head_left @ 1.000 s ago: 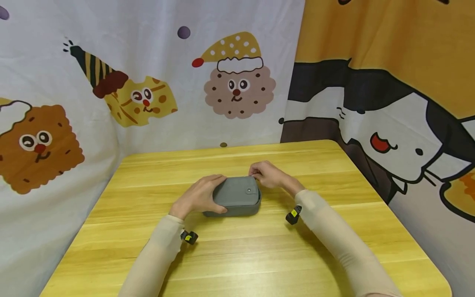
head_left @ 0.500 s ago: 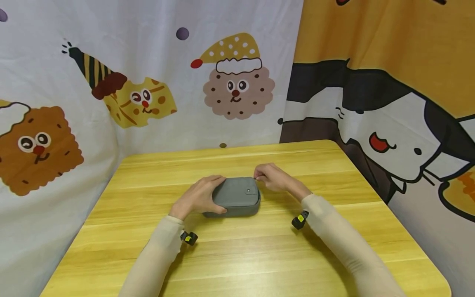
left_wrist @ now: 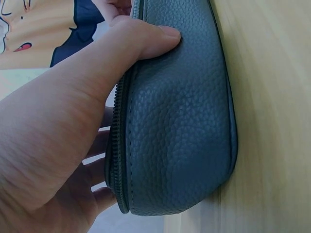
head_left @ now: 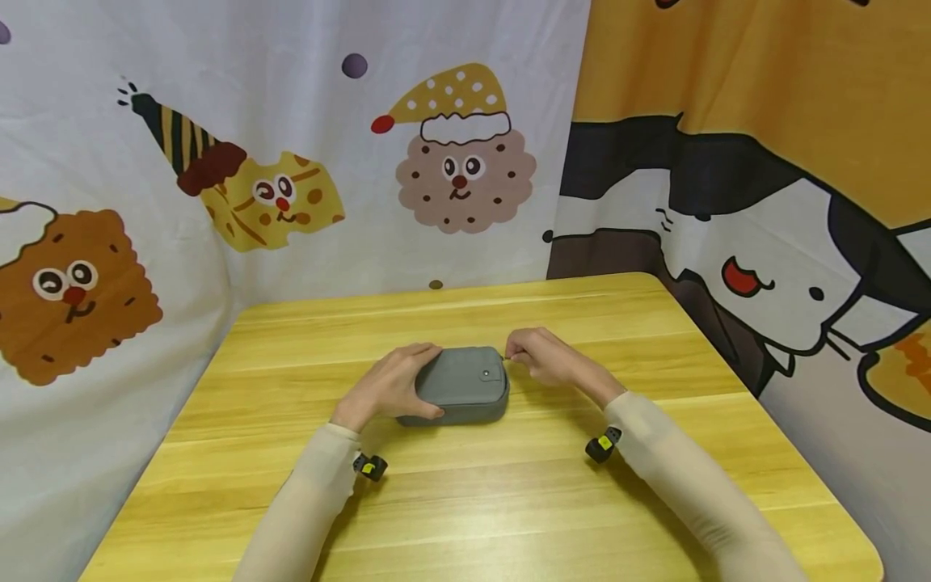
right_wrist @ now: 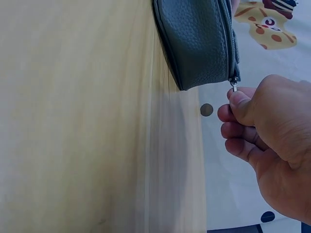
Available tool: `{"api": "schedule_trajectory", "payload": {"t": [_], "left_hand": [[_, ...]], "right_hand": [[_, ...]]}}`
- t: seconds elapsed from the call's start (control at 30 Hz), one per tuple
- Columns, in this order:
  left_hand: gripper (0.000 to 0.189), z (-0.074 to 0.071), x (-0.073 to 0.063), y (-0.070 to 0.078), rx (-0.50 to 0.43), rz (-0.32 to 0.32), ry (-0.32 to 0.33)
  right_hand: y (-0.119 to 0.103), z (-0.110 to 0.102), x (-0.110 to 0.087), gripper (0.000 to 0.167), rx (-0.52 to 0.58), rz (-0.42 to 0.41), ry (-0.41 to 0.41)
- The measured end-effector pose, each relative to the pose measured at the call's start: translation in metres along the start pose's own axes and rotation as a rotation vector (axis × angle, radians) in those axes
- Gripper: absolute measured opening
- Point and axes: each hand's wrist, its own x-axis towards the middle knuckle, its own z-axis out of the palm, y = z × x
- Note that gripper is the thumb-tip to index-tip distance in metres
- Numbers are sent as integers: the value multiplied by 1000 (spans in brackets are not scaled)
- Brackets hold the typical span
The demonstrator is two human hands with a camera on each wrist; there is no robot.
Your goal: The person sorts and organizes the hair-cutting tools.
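Observation:
A grey pebbled-leather zip pouch (head_left: 460,388) lies on the table, with a small snap tab on its top near the right end. My left hand (head_left: 385,385) grips its left end, the thumb (left_wrist: 163,40) pressing the near side wall and the fingers reaching over the far side. At the far right corner, my right hand (head_left: 547,357) pinches the metal zipper pull (right_wrist: 234,86) between thumb and curled index finger. Zipper teeth (left_wrist: 117,131) run along the upper edge in the left wrist view. What the pouch contains is hidden.
The wood-grain table (head_left: 451,501) extends around the pouch on all sides. Cartoon-printed cloth (head_left: 291,267) hangs behind the table's far edge and along the right. A small black camera sits on each wrist (head_left: 602,444).
My right hand has moved right and nearer along the pouch's far right corner, drawing the zipper pull round it. My left hand stays in place on the pouch.

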Motion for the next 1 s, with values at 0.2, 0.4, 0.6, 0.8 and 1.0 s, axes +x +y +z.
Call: {"api": "schedule_trajectory", "payload": {"t": [0.2,0.4,0.6,0.8,1.0], "left_hand": [[113,0,-1,0,2,0,-2],[113,1,-1,1,1,-3,-2],[113,1,-1,1,11,-2,-1],[113,1,0,2,15,2,9],[113,1,-1,3,18,2,10]], "right_hand": [[-6,-1,-7,14,-11,-9,-5],[-11,-2,-13,13,-13,-14,-16],[-16,-1,-17,14,-10,-8,-29],[-20,-2,-22,15,-21,-36,-43],[-25,-2,-29,15,-12,-64,-55]]}}
